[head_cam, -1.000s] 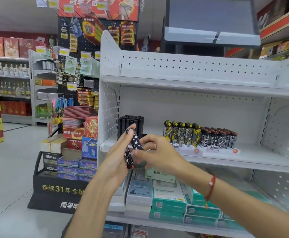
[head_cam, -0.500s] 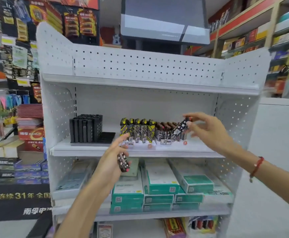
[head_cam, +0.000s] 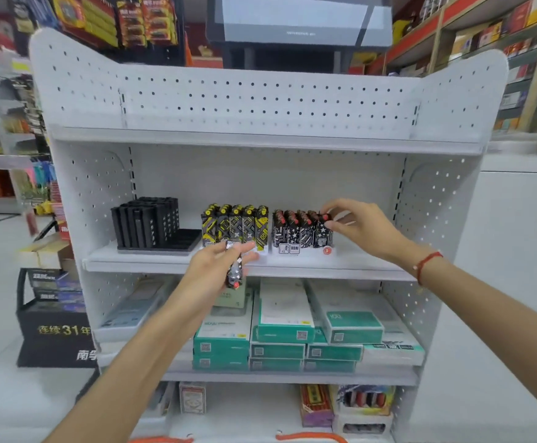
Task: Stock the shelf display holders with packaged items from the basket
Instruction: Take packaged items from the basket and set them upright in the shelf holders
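Note:
On the middle shelf [head_cam: 372, 266] stand three display holders: an empty black slotted holder [head_cam: 147, 223] at the left, a yellow-and-black row of lighters [head_cam: 235, 227] in the centre, and a red-capped black-and-white row [head_cam: 302, 231] at the right. My right hand [head_cam: 358, 227] pinches the top of the rightmost star-patterned lighter [head_cam: 323, 233], which stands upright in that row. My left hand [head_cam: 219, 268] hovers below the shelf edge, holding a couple of black-and-white lighters [head_cam: 235, 273] pointing red cap down.
Green and white boxes [head_cam: 286, 327] are stacked on the shelf below. The bottom shelf holds card packs [head_cam: 192, 398] and small cartons. Orange basket handles [head_cam: 311, 438] show at the bottom edge. A black promotional stand [head_cam: 53, 318] is on the floor to the left.
My right hand carried one star-patterned lighter from my left hand to the right end of the red-capped row and set it upright. My view turned right to face the shelf.

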A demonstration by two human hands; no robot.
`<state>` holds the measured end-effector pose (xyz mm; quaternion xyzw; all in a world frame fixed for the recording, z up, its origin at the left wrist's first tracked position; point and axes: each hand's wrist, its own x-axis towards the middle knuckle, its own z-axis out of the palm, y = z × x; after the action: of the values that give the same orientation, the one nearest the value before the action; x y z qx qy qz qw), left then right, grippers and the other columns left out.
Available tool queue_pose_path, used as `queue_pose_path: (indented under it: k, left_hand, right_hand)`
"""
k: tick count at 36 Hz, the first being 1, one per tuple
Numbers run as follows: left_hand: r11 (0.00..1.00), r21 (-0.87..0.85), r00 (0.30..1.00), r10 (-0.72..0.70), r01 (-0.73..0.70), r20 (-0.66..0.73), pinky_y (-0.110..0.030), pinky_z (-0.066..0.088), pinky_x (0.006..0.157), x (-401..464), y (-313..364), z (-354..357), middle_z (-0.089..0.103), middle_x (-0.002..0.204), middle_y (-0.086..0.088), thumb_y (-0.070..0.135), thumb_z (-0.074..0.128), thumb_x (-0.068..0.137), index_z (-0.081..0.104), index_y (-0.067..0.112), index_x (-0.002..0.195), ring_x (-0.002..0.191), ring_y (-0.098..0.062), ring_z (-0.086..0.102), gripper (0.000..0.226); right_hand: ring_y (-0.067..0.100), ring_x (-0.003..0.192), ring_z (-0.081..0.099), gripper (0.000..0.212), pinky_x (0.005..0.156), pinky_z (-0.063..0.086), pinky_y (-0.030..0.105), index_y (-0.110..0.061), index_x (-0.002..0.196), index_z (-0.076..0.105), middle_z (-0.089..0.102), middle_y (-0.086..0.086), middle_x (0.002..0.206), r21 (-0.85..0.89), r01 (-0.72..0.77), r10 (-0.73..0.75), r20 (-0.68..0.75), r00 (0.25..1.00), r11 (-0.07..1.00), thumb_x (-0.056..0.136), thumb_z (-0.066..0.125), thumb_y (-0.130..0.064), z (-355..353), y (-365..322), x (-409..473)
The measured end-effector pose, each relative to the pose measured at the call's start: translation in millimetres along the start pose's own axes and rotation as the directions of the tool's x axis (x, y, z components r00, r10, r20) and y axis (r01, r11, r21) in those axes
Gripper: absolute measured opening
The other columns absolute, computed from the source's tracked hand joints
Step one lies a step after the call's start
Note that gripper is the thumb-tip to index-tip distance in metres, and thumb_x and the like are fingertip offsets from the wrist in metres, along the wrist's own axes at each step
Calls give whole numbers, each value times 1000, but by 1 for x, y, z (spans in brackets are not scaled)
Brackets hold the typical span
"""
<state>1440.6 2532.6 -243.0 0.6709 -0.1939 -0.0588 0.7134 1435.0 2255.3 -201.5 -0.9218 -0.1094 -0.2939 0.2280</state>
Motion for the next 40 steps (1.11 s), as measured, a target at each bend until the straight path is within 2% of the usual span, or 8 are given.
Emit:
queue_pose_path:
  k: [5, 9, 13, 19, 24, 31, 35, 40]
  left_hand:
    - [989, 143, 999, 35, -34, -8, -34, 42, 102, 1, 1, 13, 68, 111, 12, 42, 56, 90, 66, 27, 114, 111, -4, 58, 29]
    - [985, 157, 997, 71, -66, -23, -23, 41, 89, 3, 2, 21, 63, 112, 18, 40, 62, 88, 65, 36, 113, 108, 4, 52, 25]
    - [987, 127, 990, 112, -101, -83, -10, 49, 68, 8, 8, 30, 66, 108, 9, 32, 64, 88, 68, 31, 108, 100, 1, 59, 20]
    - [990, 65, 984, 134, -127, -118, -13, 55, 71, 13, 17, 37, 68, 103, 7, 29, 65, 88, 65, 26, 111, 97, -8, 64, 23]
    - [989, 58, 987, 138, -133, -88, -16, 56, 72, 13, 24, 42, 69, 94, 8, 27, 65, 89, 65, 22, 113, 91, -6, 65, 25]
    - [986, 56, 982, 163, -158, -94, -16, 57, 69, 12, 32, 45, 65, 88, 11, 25, 63, 90, 64, 19, 113, 80, -3, 60, 23]
    - [987, 73, 983, 153, -146, -106, -29, 58, 81, 13, 36, 44, 68, 95, 9, 28, 65, 89, 64, 19, 116, 84, -5, 65, 28]
    - [986, 94, 984, 147, -137, -101, -35, 57, 83, 14, 40, 43, 68, 99, 9, 28, 65, 89, 63, 20, 115, 85, -4, 67, 27]
  right_hand:
    - [8, 74, 71, 18, 75, 53, 14, -28, 105, 60, 66, -2, 100, 161, -33, 34, -5, 999, 986, 90, 62, -18, 6, -1, -4]
    - [8, 81, 67, 20, 74, 49, 10, -28, 109, 62, 64, -6, 104, 51, -13, 14, -16, 1000, 999, 90, 63, -22, 6, 3, -4]
    - [10, 81, 64, 21, 82, 55, 29, -24, 109, 68, 64, -2, 106, -103, 53, -58, -51, 997, 993, 88, 65, -23, 4, 3, -2]
    - [13, 83, 70, 30, 90, 53, 36, -27, 116, 66, 70, 2, 108, -54, 2, -3, -13, 1000, 999, 86, 66, -32, 8, -6, -1]
    - [14, 74, 63, 21, 79, 53, 38, -23, 106, 71, 63, 3, 97, -215, 7, -22, -71, 997, 977, 86, 69, -27, 5, -7, 3]
    - [17, 81, 64, 24, 78, 51, 37, -25, 112, 70, 64, 1, 95, -280, 108, -86, 89, 992, 954, 89, 64, -26, -3, -16, 6]
    - [20, 85, 64, 22, 82, 52, 40, -22, 108, 72, 66, 3, 98, -219, 51, -32, 88, 996, 974, 87, 67, -25, -4, -15, 10]
    - [20, 87, 62, 20, 84, 49, 35, -20, 106, 72, 68, 4, 105, -249, 57, 18, 289, 957, 967, 88, 65, -24, -22, -17, 19]
